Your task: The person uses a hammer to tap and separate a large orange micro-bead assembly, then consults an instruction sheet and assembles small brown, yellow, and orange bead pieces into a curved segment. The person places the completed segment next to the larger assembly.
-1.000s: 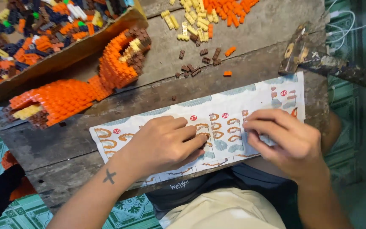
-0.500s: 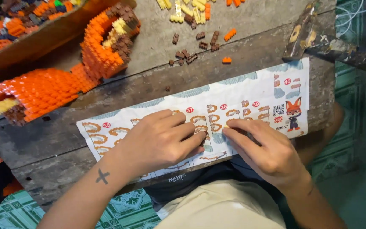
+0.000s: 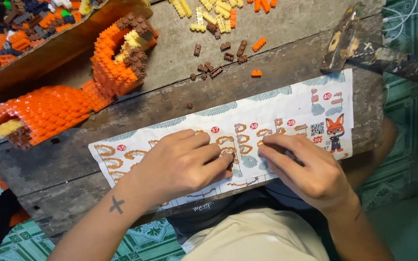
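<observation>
Both hands lie on the instruction sheet (image 3: 286,113): left hand (image 3: 180,164) flat, fingers together; right hand (image 3: 306,166) fingertips pressed down, pinching nothing visible.

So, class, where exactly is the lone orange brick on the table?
In the head view, the lone orange brick lies right of centre on the wooden table, just above the instruction sheet, beside scattered brown bricks.

A long white instruction sheet (image 3: 286,113) lies flat along the near edge of the wooden bench (image 3: 170,104), printed with orange-brown build diagrams, small red round markers, pale blue patches and an orange fox figure at its right end.
</observation>
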